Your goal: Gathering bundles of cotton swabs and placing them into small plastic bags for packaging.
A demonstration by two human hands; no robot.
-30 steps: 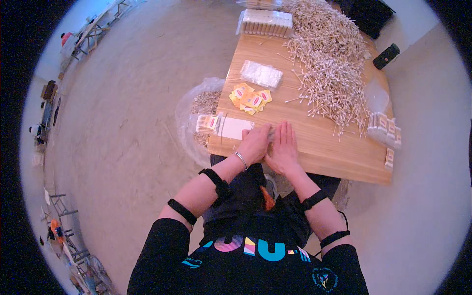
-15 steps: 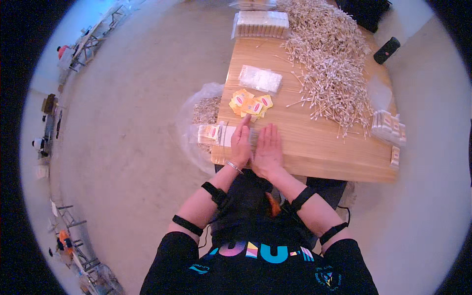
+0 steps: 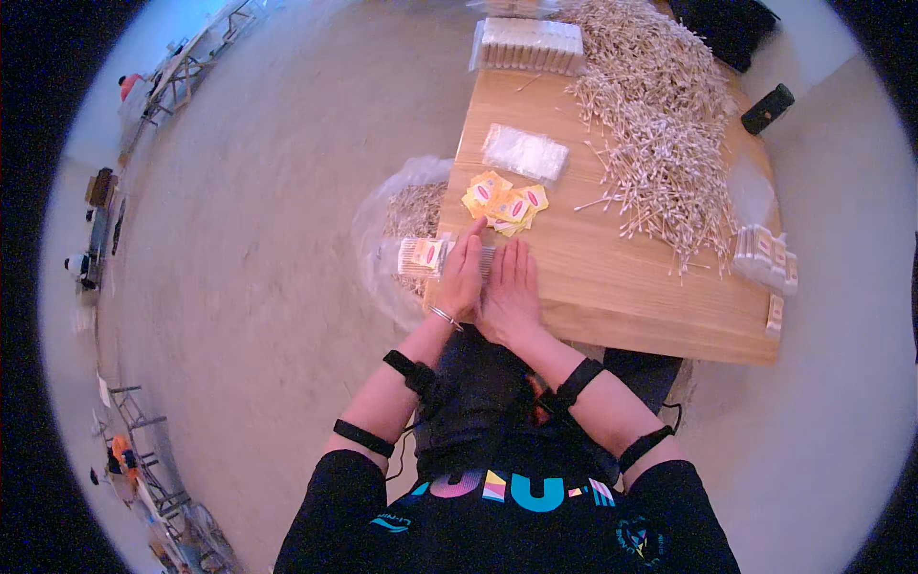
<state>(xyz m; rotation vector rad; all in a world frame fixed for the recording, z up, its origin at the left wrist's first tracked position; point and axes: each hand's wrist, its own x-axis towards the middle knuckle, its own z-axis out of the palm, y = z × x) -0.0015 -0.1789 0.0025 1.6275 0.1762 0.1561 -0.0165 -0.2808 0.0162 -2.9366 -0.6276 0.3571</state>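
Observation:
My left hand (image 3: 461, 279) stands on its edge near the table's left front corner, fingers stretched out. Beside it my right hand (image 3: 510, 295) lies flat with straight fingers. A row of cotton swabs (image 3: 488, 260) shows in the narrow gap between the hands, partly hidden by them. Left of my left hand, a clear pack of cotton swabs (image 3: 409, 256) with an orange-and-white card (image 3: 427, 253) juts past the table edge. Just beyond my fingertips is a loose pile of yellow-orange cards (image 3: 514, 207).
A stack of clear plastic sleeves (image 3: 525, 153) lies behind the cards. Loose swabs (image 3: 660, 143) heap on the wooden table (image 3: 631, 311). Packed swabs (image 3: 531, 46) stand at the back, more packs (image 3: 765, 256) at the right edge. A swab-filled plastic bag (image 3: 378, 206) is beside the table.
Both hands have moved left across the table, closer to the carded swab pack. My left hand now covers the white piece that showed beside the pack. The whole view has shifted slightly.

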